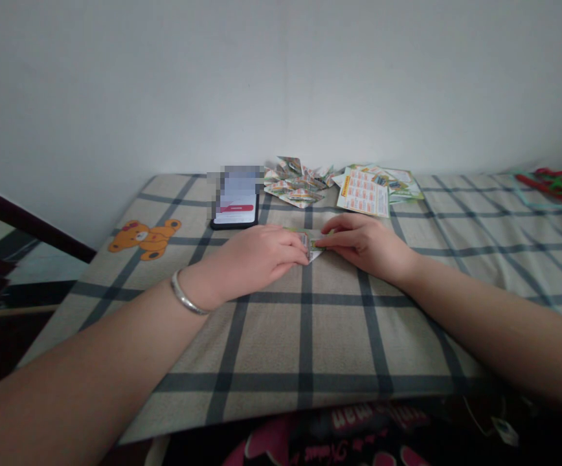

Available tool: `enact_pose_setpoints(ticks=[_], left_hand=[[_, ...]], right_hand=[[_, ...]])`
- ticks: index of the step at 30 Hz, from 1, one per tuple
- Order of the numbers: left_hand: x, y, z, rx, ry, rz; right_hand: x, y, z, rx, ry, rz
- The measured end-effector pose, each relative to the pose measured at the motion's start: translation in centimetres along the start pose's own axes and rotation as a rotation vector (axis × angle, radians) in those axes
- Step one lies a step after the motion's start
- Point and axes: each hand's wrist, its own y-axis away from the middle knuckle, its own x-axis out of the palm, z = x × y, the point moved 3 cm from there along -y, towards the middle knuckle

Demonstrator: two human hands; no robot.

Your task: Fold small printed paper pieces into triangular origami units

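A small printed paper (pixel 314 251), partly folded and with a pointed lower corner, lies on the checked tablecloth between my two hands. My left hand (pixel 261 255), with a silver bangle at the wrist, has its fingers together and holds the paper's left side. From the right, the thumb and fingers of my right hand (pixel 361 243) pinch the paper's other side. Much of the sheet is hidden under the fingers. Just beyond it are a pile of folded paper pieces (pixel 300 184) and a stack of flat printed sheets (pixel 364 193).
A phone (pixel 235 223) with a lit, partly blurred screen lies beyond my left hand. An orange bear figure (pixel 149 238) is on the checked tablecloth (pixel 271 343) at left. Red and green strips (pixel 560 188) lie at far right. A white wall (pixel 281 77) stands behind the table.
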Motion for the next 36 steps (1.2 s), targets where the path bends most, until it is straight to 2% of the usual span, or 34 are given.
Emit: enact_pose_setpoints(ticks=[6,15,26,36], left_hand=[[-0.2,0.09,0.11,0.034,-0.015,-0.009],[-0.19,0.05,-0.39,0.008,-0.016,-0.041],[-0.18,0.2,-0.52,0.01,-0.009,0.005],[0.14,0.02,-0.62,0.047,-0.032,-0.019]], right_hand=[[0.09,0.07,0.13,-0.016,-0.049,0.011],[0.15,0.03,0.12,-0.014,-0.095,0.026],[0.47,-0.02,-0.11,-0.016,-0.055,0.036],[0.36,-0.03,0.09,-0.033,-0.029,0.058]])
